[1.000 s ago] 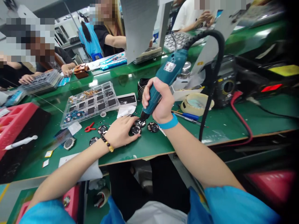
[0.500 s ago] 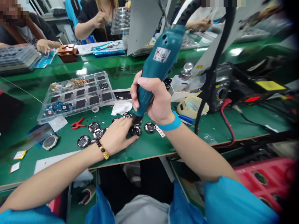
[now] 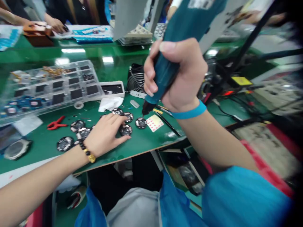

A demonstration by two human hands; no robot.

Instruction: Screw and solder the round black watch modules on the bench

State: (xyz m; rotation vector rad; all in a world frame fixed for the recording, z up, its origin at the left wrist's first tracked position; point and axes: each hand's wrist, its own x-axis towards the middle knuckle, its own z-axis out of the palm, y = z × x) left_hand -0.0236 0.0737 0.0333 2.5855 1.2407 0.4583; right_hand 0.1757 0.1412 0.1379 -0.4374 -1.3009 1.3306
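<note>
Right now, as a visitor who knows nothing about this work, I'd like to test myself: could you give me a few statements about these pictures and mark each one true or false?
1. The right hand grips a teal electric screwdriver. True.
2. The left hand holds a red clamp. False: the hand lies open among round black discs, and the clamp lies apart on the mat.
3. The blue wristband is on the left wrist. False: it is on the right wrist; the left wears a beaded bracelet.
4. A clear compartment tray lies on the mat, left of the hands. True.
</note>
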